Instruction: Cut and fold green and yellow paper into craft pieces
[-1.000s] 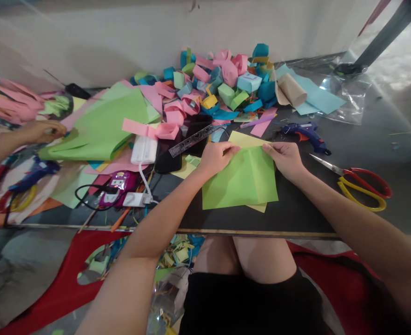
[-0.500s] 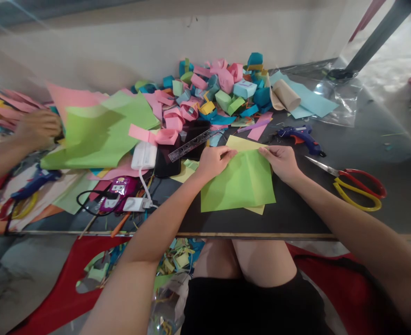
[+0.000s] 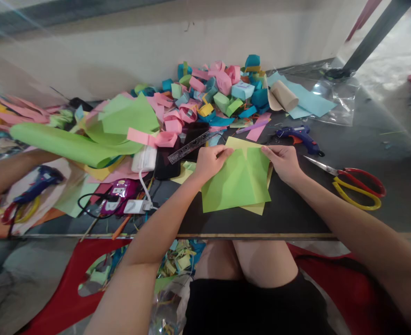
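Black surface (image 3: 285, 219) lay beneath my green sheet (image 3: 228, 186), which overlapped yellow paper (image 3: 243, 142). My left hand (image 3: 208, 162) and right hand (image 3: 285, 160) each had fingers (image 3: 225, 152) pinched on the sheet's far edge; tearing along its crease (image 3: 250, 179) seemed underway, calling for slow, even pulling.

One left hand (image 3: 211, 162), one right hand (image 3: 282, 161), one green sheet (image 3: 238, 184) held by both; one co-worker's arm (image 3: 13, 171). Two glue guns (image 3: 306, 138), two pairs of scissors (image 3: 341, 173), one ruler (image 3: 188, 147), one purple socket block (image 3: 124, 187), one white plug (image 3: 135, 206). Paper loops (image 3: 223, 83): well over a dozen, too jumbled to tally.
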